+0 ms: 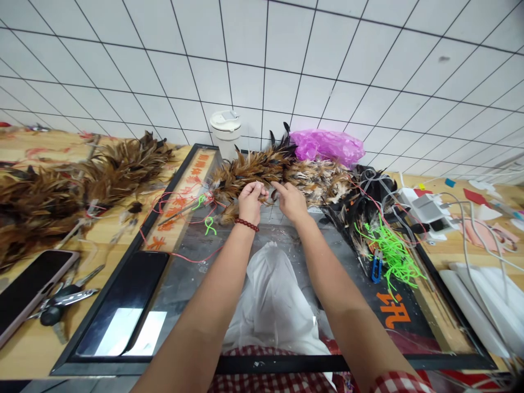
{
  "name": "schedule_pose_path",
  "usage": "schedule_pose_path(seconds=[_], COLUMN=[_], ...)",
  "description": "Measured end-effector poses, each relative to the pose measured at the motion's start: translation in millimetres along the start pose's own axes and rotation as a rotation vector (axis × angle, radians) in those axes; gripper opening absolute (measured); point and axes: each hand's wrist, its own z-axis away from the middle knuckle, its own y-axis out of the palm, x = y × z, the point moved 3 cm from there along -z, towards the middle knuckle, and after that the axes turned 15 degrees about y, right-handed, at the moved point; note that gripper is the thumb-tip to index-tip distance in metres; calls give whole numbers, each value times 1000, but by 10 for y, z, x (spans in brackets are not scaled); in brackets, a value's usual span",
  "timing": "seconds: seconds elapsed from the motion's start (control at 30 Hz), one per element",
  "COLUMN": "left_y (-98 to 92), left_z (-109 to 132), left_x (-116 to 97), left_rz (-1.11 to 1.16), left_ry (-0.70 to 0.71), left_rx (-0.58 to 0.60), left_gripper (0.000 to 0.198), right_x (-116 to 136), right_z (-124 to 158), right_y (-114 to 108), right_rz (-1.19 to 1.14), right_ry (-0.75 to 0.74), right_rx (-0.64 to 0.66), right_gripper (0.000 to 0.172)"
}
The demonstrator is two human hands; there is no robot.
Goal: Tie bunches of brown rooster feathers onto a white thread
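My left hand (250,201), with a dark red beaded bracelet at the wrist, is closed in a pinch at the front edge of the brown feathers (249,172). Whatever lies between its fingers is too small to make out. Just to its right is my right hand (292,201), fingers curled and the index finger reaching toward the left hand; anything it grips is hidden. Behind it lie paler cream-and-brown feathers (319,180). Left of my hands, thin red string (192,217) trails over the glass-like board, with short bright green cords (210,226) beside it.
Black feathers (347,218), a green cord pile (395,256) and blue thread snips (377,266) lie to the right, near white chargers (426,210). Behind stand a white cup (226,134) and a pink plastic bag (327,146). Phones (123,305), keys (61,300) and feather garlands (45,202) occupy the left.
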Motion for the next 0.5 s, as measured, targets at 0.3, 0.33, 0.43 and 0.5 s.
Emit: schedule_pose_path(seconds=[0.3,0.33,0.43,0.5], left_y=[-8,-6,-3,-4], left_z=[3,2,2,3], left_x=[62,63,56,49], left_rz=[-60,-61,-62,-54], left_ry=[-22,-24,-44,-69], left_rx=[12,14,26,44], left_gripper=[21,20,19,19], right_x=[-5,7,30,35], right_z=[-9,-10,-14,-13], right_y=[-125,-120,-76,-44], right_rz=[-639,-705,-879,-991], right_ry=[-97,-91,-32,7], right_rx=[-81,-45,91,198], right_gripper=[20,18,14,13])
